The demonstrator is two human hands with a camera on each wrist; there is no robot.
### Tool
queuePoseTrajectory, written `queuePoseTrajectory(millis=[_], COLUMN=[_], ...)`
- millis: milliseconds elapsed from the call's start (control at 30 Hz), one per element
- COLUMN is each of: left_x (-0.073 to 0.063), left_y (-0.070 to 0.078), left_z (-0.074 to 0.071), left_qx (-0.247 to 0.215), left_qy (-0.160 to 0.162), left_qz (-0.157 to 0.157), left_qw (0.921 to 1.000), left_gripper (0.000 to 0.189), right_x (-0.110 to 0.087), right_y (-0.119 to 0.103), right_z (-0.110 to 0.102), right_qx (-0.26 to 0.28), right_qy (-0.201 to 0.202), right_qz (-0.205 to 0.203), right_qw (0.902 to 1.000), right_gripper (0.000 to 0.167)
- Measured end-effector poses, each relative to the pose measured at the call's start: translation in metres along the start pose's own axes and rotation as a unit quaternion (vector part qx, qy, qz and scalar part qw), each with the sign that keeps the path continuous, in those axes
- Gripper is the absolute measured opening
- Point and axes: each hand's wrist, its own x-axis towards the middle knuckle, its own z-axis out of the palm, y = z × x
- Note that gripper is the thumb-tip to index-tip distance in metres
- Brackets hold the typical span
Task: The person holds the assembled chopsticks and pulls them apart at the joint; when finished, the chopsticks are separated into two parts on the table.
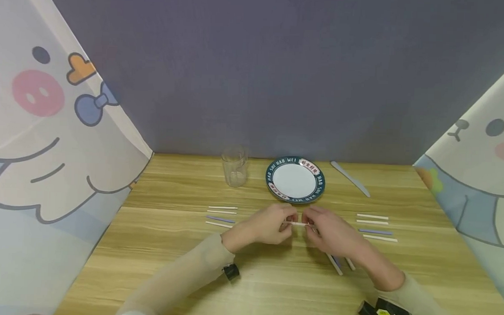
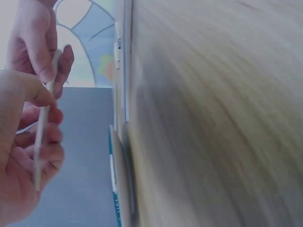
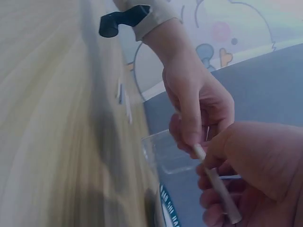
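Over the middle of the table, in front of the plate, my two hands meet at a slim white stick [image 1: 300,223]. My left hand [image 1: 276,224] pinches one end between thumb and fingers. The other end is held the same way by my right hand [image 1: 333,231]. In the left wrist view the stick [image 2: 43,125] slants across both hands, raised off the wood. Beneath my right hand lie a white stick [image 1: 335,265] and a purple stick [image 1: 336,261], partly covered by the hand.
Behind the hands is a plate [image 1: 294,181] with a green lettered rim. A clear glass [image 1: 235,168] stands to its left, a pale knife [image 1: 351,179] lies to its right. Several white and purple sticks lie in rows at left [image 1: 222,212] and right [image 1: 372,222]. A grey panel closes the back.
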Motion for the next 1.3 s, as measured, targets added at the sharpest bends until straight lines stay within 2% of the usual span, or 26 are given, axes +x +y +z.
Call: queuePoseTrajectory(millis=[67,133,267,400,633,967,1200,1300], left_x=[-0.003,-0.006,-0.013,-0.018,-0.025,-0.032,-0.036,-0.036], left_y=[0.002,0.003,0.006,0.011,0.021,0.018,0.023,0.029], left_z=[-0.004,-0.007,-0.014,-0.019,-0.022,-0.035,-0.037,-0.036], left_qx=[0.007,0.013,0.022,0.029,0.019,0.007,0.007,0.001], left_qy=[0.023,0.038,0.050,0.066,0.092,0.093,0.096,0.091], left_qz=[0.004,0.005,0.005,0.009,-0.007,0.037,0.019,0.020], left_qw=[0.9997,0.9992,0.9985,0.9974,0.9956,0.9949,0.9952,0.9957], left_gripper=[0.002,0.006,0.009,0.010,0.012,0.012,0.012,0.012], right_x=[0.004,0.007,0.011,0.012,0.015,0.015,0.012,0.006], right_y=[-0.004,-0.007,-0.010,-0.011,-0.015,-0.019,-0.026,-0.027], right_z=[-0.002,-0.003,-0.005,-0.007,-0.012,-0.015,-0.017,-0.020], right_qx=[0.010,0.025,0.044,0.027,-0.005,-0.003,-0.007,-0.009], right_qy=[0.000,-0.001,-0.005,-0.007,-0.002,0.004,0.008,0.004], right_qz=[-0.006,-0.013,-0.023,-0.032,-0.065,-0.114,-0.103,-0.108], right_qw=[0.9999,0.9996,0.9987,0.9991,0.9979,0.9935,0.9946,0.9941], right_gripper=[0.013,0.016,0.018,0.021,0.025,0.026,0.028,0.027])
